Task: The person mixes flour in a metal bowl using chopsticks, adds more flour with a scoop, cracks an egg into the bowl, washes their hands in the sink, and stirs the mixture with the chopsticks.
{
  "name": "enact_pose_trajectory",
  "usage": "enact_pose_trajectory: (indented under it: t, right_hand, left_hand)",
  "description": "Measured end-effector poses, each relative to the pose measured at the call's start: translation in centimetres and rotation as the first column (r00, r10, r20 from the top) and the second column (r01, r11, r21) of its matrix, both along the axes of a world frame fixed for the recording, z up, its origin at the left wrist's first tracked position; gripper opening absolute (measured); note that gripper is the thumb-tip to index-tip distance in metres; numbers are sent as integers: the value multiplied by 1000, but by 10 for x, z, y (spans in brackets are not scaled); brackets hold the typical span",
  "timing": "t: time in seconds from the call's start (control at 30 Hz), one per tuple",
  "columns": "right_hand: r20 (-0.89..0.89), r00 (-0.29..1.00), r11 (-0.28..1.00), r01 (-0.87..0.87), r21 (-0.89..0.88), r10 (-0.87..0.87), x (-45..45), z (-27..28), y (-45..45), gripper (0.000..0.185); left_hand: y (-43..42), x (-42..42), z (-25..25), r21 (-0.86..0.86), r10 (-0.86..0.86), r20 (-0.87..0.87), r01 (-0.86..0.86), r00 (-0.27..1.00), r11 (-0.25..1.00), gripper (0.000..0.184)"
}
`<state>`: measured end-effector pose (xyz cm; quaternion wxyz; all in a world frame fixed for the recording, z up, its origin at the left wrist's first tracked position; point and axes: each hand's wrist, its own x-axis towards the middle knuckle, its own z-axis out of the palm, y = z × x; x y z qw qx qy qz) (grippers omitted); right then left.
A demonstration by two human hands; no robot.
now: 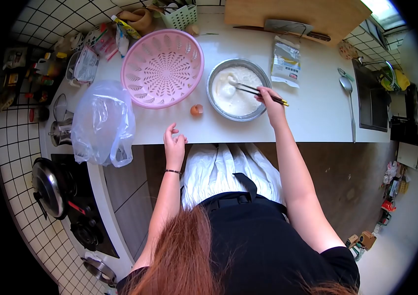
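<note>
Tiled walls flank a white countertop, a brownish floor and probably a bright window.

Extends right arm forward and inward from shoulder, with slight bend at elbow. Sets right wrist nearly in line with forearm. Closes right hand in pinch grip, with fingers curled together and directed inward. Places left arm forward along side of torso, with less reach than right. Aligns left wrist nearly straight with forearm. Suspends left hand in relaxed pose, with fingers loosely curled. Positions both hands well apart, with right farther forward than left.
</note>
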<state>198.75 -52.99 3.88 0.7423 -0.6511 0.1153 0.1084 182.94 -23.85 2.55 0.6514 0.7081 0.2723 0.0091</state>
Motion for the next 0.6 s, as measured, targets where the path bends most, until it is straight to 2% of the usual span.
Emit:
enact_pose_trajectory:
  t: [0.07, 0.17, 0.27, 0.37, 0.4, 0.5, 0.53, 0.6]
  right_hand:
    - [-43, 993, 994, -108, -4, 107, -1, 3, -1, 26]
    - [74, 994, 997, 75, -1, -75, 2, -4, -2, 26]
    - [-79, 991, 994, -102, 40, 105, 0, -2, -3, 26]
    - [52, 996, 996, 68, 62, -71, 0, -5, -1, 26]
    - [43, 998, 999, 51, 1, -51, 0, -6, 0, 25]
    - [-64, 996, 996, -59, 61, 63, 0, 0, -3, 25]
    - [-1, 1000, 994, 17, 108, -17, 1, 0, -3, 25]
    - [-19, 1000, 999, 3, 49, -2, 1, -1, -2, 25]
  left_hand:
    - [0, 0, 0, -4, -1, 2, 1, 1000, 1000, 45]
    - [-1, -1, 0, 11, 3, -2, -3, 1000, 1000, 45]
    - [-1, -3, -1, 2, 7, 5, -7, 1000, 1000, 45]
    - [-1, -4, -3, 9, -4, -2, 4, 1000, 1000, 45]
    - [-2, -4, -3, 2, -1, -1, 1, 1000, 1000, 45]
    - [-1, -5, -1, -4, -2, 1, 2, 1000, 1000, 45]
    - [-1, -5, -1, -2, -4, -3, 4, 1000, 1000, 44]
    - [-2, -5, -1, 4, -7, -3, 7, 1000, 1000, 44]
